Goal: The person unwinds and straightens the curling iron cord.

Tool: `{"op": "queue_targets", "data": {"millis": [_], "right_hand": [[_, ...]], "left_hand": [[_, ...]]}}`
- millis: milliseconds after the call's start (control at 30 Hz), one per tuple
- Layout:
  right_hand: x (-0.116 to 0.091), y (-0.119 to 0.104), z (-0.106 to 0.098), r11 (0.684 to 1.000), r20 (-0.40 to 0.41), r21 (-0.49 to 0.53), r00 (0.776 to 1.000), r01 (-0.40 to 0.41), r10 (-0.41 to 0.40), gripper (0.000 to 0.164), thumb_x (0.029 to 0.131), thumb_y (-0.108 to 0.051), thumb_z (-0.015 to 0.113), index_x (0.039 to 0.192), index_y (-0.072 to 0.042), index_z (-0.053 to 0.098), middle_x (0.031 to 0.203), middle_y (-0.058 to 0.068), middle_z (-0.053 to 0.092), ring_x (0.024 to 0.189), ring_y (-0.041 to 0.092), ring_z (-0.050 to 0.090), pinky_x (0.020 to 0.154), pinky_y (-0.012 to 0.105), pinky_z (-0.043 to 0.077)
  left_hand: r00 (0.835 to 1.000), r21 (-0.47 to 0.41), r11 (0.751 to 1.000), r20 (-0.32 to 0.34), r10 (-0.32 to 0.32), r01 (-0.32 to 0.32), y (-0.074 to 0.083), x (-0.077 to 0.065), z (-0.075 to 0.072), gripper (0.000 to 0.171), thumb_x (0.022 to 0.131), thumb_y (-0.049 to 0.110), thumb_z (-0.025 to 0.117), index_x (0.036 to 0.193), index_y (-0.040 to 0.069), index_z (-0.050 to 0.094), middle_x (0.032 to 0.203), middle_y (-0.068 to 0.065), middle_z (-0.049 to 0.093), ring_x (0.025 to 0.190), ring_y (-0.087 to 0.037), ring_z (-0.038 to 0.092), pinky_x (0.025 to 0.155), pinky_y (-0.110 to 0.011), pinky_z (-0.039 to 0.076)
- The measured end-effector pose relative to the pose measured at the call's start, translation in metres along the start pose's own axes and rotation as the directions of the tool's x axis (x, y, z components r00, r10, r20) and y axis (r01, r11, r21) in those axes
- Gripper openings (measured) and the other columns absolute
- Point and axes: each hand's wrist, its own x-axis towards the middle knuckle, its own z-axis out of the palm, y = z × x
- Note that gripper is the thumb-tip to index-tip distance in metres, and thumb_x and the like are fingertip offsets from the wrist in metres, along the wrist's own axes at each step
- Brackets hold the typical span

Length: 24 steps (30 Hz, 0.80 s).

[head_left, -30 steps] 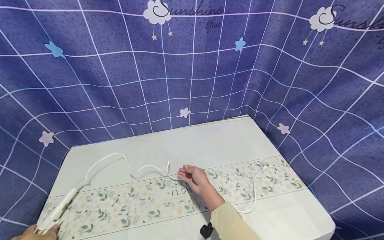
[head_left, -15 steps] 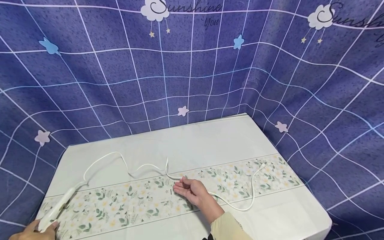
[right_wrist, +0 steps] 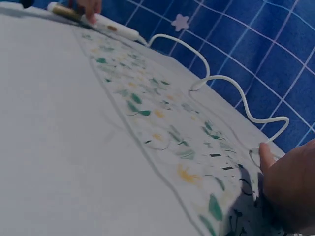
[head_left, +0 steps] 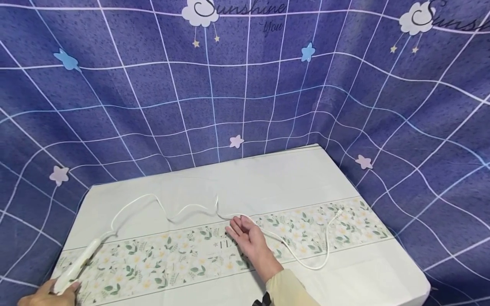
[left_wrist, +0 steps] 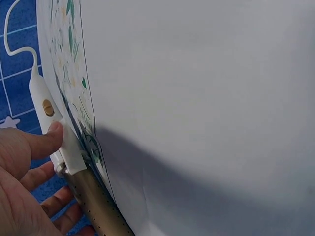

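At the left front of the table lies a curling iron (head_left: pixel 82 259) with a white handle. In the left wrist view, its gold barrel (left_wrist: pixel 98 206) is dotted with small holes. My left hand (head_left: pixel 51 295) holds it, thumb pressed on the white clamp lever (left_wrist: pixel 74 152) and the other fingers on the far side. A white cord (head_left: pixel 325 248) runs from the handle across the table in loose bends. Near the table's middle my right hand (head_left: pixel 250 242) has its fingers extended, palm turned partly up, right at the cord, which passes behind its fingertips.
The white table cover (head_left: pixel 275 178) bears a flowered band with lettering partly hidden by the right hand. The cord's plug end (head_left: pixel 339 212) lies on the band at the right. A blue gridded curtain (head_left: pixel 164 93) hangs behind and along the sides.
My right hand dipped toward the front, then came back slightly. The cord beside it has shifted toward the back and now arcs over the fingertips. The left hand keeps its hold on the curling iron.
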Motion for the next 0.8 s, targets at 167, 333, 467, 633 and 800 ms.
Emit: {"op": "queue_targets", "data": {"millis": [167,333,467,633,800], "right_hand": [[0.013,-0.009,0.008,0.997,0.003,0.063,0.999,0.042,-0.042,0.056,0.105,-0.008,0.030,0.153,-0.002,0.001,0.157,0.024,0.013,0.144,0.035,0.018,0.112,0.051,0.025],[0.029,-0.020,0.014,0.993,-0.025,0.103,0.998,0.057,-0.055,0.057,0.105,-0.010,0.033,0.153,-0.001,0.003,0.157,0.024,0.012,0.144,0.035,0.018,0.113,0.048,0.025],[0.038,-0.029,0.017,0.986,-0.060,0.140,0.995,0.090,-0.082,0.055,0.105,-0.010,0.030,0.152,0.000,0.004,0.157,0.023,0.010,0.145,0.033,0.016,0.114,0.046,0.024],[0.048,-0.041,0.019,0.968,-0.101,0.213,0.988,0.132,-0.113,0.054,0.105,-0.009,0.030,0.152,-0.001,0.006,0.157,0.021,0.011,0.145,0.031,0.015,0.114,0.045,0.024],[0.056,-0.055,0.021,0.953,-0.131,0.256,0.982,0.165,-0.135,0.053,0.105,-0.009,0.029,0.153,-0.002,0.007,0.157,0.020,0.013,0.145,0.030,0.016,0.114,0.045,0.024]], "left_hand": [[1.000,-0.038,0.999,0.000,-0.008,0.008,0.000,-0.001,0.001,0.058,0.084,0.022,0.069,0.128,-0.004,0.043,0.120,-0.044,0.033,0.114,-0.056,0.038,0.090,-0.062,0.032],[1.000,-0.085,0.996,-0.006,-0.025,0.024,0.001,-0.001,0.001,0.058,0.082,0.020,0.071,0.128,-0.004,0.044,0.122,-0.044,0.031,0.115,-0.058,0.037,0.091,-0.062,0.031],[1.000,-0.094,0.995,0.005,-0.020,0.021,-0.001,0.001,0.001,0.059,0.081,0.020,0.071,0.128,-0.004,0.044,0.123,-0.044,0.030,0.116,-0.059,0.035,0.092,-0.063,0.029],[1.000,-0.033,0.999,0.025,-0.012,0.013,-0.006,0.007,0.004,0.061,0.082,0.024,0.070,0.128,-0.005,0.043,0.122,-0.046,0.031,0.115,-0.058,0.035,0.092,-0.063,0.030],[0.999,-0.004,1.000,0.039,-0.007,0.007,-0.005,0.007,0.002,0.062,0.082,0.025,0.069,0.128,-0.005,0.042,0.120,-0.047,0.031,0.114,-0.058,0.035,0.091,-0.063,0.031]]}}
